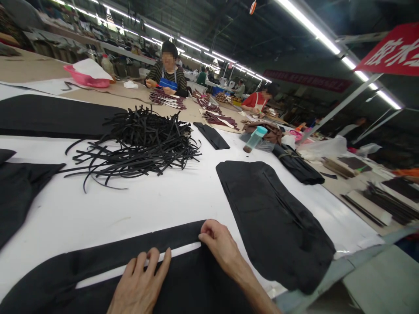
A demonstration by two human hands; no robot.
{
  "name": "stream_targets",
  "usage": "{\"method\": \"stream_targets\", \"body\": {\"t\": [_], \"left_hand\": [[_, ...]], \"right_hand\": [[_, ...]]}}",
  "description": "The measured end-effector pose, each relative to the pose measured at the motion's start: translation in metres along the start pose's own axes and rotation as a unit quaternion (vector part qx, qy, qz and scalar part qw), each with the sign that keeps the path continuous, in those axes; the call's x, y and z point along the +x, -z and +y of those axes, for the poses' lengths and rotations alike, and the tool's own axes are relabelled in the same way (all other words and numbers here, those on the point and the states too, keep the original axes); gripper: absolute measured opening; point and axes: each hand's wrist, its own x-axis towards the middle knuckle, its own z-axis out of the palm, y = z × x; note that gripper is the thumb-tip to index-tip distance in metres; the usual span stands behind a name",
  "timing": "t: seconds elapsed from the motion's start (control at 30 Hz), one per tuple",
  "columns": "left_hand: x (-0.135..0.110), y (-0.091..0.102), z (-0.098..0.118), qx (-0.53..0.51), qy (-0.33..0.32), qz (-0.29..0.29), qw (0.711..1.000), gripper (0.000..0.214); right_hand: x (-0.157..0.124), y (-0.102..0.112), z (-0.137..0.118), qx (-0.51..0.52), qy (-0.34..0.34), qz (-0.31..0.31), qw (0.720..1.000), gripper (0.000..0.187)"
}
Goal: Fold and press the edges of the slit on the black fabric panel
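A black sheet panel [111, 253], leather-like, lies on the white tabletop in front of me, with a long narrow slot showing white through it. My left hand [140, 279] rests on the panel with its fingers spread, their tips at the slot. At the slot's right end, my right hand [219, 244] is closed, thumb and forefinger pressed together; what is between them, if anything, is hidden. To the right lies a second black panel [262, 209] with a similar slit. Beyond my hands sits a tangled heap of thin black strips [147, 135].
Black material [22, 187] lies at the left, with a large black sheet [55, 115] behind it. Toward the back right are a teal-lidded bottle [255, 138] and a rolled black bundle [296, 163]. Across the table a person [168, 74] handles dark red strips [166, 99].
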Motion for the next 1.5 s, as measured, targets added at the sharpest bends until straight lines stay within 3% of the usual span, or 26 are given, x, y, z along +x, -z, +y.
{"method": "stream_targets", "body": {"t": [0.17,0.33,0.57,0.67,0.77,0.9,1.03,1.13,1.27,1.5], "left_hand": [[-0.001,-0.010,-0.001,-0.034,0.020,-0.008,0.999,0.059],[-0.022,-0.029,-0.019,-0.044,0.029,0.048,0.997,0.050],[-0.045,-0.031,-0.029,-0.102,0.101,0.105,0.984,0.042],[-0.062,-0.038,-0.034,-0.129,0.075,0.194,0.970,0.041],[-0.081,-0.044,-0.043,-0.101,0.040,0.260,0.959,0.044],[-0.094,-0.047,-0.057,-0.065,0.027,0.251,0.965,0.047],[-0.098,-0.050,-0.062,-0.062,0.057,0.227,0.970,0.048],[-0.100,-0.057,-0.060,-0.040,0.038,0.226,0.973,0.048],[-0.103,-0.063,-0.057,-0.039,0.043,0.220,0.974,0.047],[-0.106,-0.050,-0.058,-0.049,0.037,0.190,0.980,0.049]], "right_hand": [[0.001,-0.022,-0.016,-0.057,-0.015,-0.019,0.998,0.014],[0.011,-0.008,-0.006,-0.102,-0.041,-0.040,0.993,0.015],[0.000,-0.004,-0.003,-0.191,-0.015,-0.046,0.980,0.016],[-0.008,-0.012,-0.023,-0.231,0.005,-0.034,0.972,0.013],[-0.015,-0.031,-0.065,-0.184,0.073,-0.091,0.976,0.011],[-0.015,-0.073,-0.131,-0.078,0.194,-0.156,0.965,0.011],[-0.004,-0.110,-0.168,-0.100,0.204,-0.163,0.960,0.011],[0.003,-0.123,-0.180,-0.135,0.183,-0.170,0.959,0.009],[0.009,-0.125,-0.188,-0.174,0.147,-0.187,0.956,0.007],[0.016,-0.126,-0.190,-0.190,0.124,-0.188,0.956,0.015]]}}
